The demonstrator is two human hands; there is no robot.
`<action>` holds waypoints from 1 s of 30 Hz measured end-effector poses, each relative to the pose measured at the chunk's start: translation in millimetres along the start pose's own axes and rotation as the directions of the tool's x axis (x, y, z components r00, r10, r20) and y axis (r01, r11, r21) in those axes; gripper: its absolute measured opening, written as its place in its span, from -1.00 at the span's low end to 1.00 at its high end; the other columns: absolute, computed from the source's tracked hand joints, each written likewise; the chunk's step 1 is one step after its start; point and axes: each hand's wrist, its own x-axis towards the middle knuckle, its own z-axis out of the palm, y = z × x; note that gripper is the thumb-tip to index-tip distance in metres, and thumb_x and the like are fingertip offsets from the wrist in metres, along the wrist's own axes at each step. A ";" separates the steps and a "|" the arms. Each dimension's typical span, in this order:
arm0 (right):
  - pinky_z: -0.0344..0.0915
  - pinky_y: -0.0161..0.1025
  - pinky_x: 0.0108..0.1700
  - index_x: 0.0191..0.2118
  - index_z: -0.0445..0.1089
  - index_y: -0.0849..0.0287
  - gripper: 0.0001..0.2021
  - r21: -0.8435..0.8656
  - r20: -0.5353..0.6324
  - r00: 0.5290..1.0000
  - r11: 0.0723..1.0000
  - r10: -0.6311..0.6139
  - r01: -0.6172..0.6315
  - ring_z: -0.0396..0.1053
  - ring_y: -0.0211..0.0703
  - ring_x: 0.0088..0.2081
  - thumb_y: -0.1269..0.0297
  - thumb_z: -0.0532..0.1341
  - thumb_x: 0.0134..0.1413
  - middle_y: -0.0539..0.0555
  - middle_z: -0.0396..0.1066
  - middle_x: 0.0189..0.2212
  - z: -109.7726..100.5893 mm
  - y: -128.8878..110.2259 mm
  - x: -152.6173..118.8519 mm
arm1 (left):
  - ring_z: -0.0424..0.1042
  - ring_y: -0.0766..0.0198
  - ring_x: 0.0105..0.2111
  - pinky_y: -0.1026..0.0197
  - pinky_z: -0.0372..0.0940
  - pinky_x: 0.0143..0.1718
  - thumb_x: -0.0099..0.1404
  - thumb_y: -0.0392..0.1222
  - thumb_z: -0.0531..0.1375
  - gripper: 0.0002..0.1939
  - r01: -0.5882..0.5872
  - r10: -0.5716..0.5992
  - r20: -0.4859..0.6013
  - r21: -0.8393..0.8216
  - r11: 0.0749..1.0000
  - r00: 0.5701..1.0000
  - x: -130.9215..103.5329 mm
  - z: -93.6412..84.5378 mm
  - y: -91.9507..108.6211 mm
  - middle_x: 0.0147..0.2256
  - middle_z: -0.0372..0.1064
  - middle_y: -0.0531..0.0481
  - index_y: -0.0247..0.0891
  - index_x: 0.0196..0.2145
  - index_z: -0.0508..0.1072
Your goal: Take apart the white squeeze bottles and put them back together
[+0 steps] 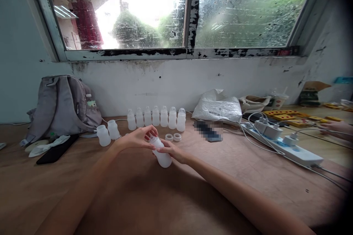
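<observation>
A frosted white baby bottle (164, 159) leans to the left in front of me, its base close to the table. My right hand (176, 151) is wrapped round its upper body. At the bottle's top, my left hand (139, 138) has curled fingers about the collar and teat; the fingers partly hide that part. Just beyond my hands lie two white collar rings (169, 137). Behind them stands a row of several bottles (156, 117) with clear domed caps. To the left are two bottles without tops (103, 136), and small pieces beside them are partly hidden by my left hand.
A grey backpack (64, 104) stands at the left, with a black flat object (56, 150) before it. Toward the right are a silvery plastic bag (217, 106), a blurred dark item (209, 131) and a power strip (292, 150) with trailing cables. Another person's hand (336, 128) is at far right.
</observation>
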 end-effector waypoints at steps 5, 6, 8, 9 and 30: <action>0.15 -0.23 -0.27 -0.32 0.31 0.20 -0.77 -0.024 0.018 0.999 0.999 0.032 -0.032 0.24 -0.18 -0.32 0.21 0.20 -0.15 0.02 0.28 -0.40 -3.8 -2.8 -1.9 | 0.34 0.21 -0.28 0.26 0.23 -0.34 -0.02 -0.07 0.21 -0.60 -0.041 0.039 0.030 0.065 0.997 0.999 -0.8 -0.7 4.8 -0.22 0.34 -0.04 -0.12 -0.16 0.36; 0.15 -0.23 -0.28 -0.31 0.31 0.20 -0.76 -0.024 0.018 0.999 0.999 0.030 -0.029 0.25 -0.18 -0.32 0.20 0.20 -0.16 0.02 0.29 -0.40 -3.9 -3.1 -2.0 | 0.35 0.23 -0.32 0.28 0.23 -0.37 -0.01 -0.06 0.20 -0.61 -0.036 0.033 0.038 0.069 0.997 0.999 -0.8 -0.4 5.1 -0.23 0.35 -0.03 -0.12 -0.17 0.37; 0.16 -0.22 -0.29 -0.30 0.31 0.20 -0.74 -0.022 0.018 0.999 0.999 0.027 -0.027 0.25 -0.18 -0.34 0.19 0.21 -0.16 0.02 0.29 -0.41 -4.1 -3.4 -1.8 | 0.35 0.26 -0.41 0.30 0.21 -0.45 -0.01 -0.04 0.20 -0.62 -0.025 0.021 0.045 0.080 0.996 0.999 -0.7 0.3 5.3 -0.31 0.37 -0.02 -0.14 -0.19 0.38; 0.17 -0.22 -0.29 -0.29 0.31 0.20 -0.74 -0.026 0.015 0.999 0.999 0.029 -0.029 0.25 -0.18 -0.35 0.18 0.20 -0.15 0.03 0.29 -0.42 -4.4 -3.3 -1.7 | 0.34 0.28 -0.44 0.31 0.19 -0.47 0.00 -0.03 0.19 -0.63 -0.022 0.019 0.040 0.092 0.995 0.999 -0.7 0.7 5.2 -0.35 0.38 -0.01 -0.15 -0.20 0.39; 0.16 -0.30 -0.37 -0.19 0.27 0.18 -0.55 -0.571 -0.149 0.976 0.819 -0.159 0.047 0.26 -0.17 -0.34 0.02 0.23 -0.22 0.03 0.31 -0.37 -10.0 9.0 7.5 | 0.30 0.27 -0.52 0.29 0.06 -0.53 0.15 0.16 -0.07 -0.58 0.264 -0.170 -0.236 0.460 0.848 0.957 -1.5 1.9 -3.4 -0.51 0.35 0.03 -0.21 -0.40 0.39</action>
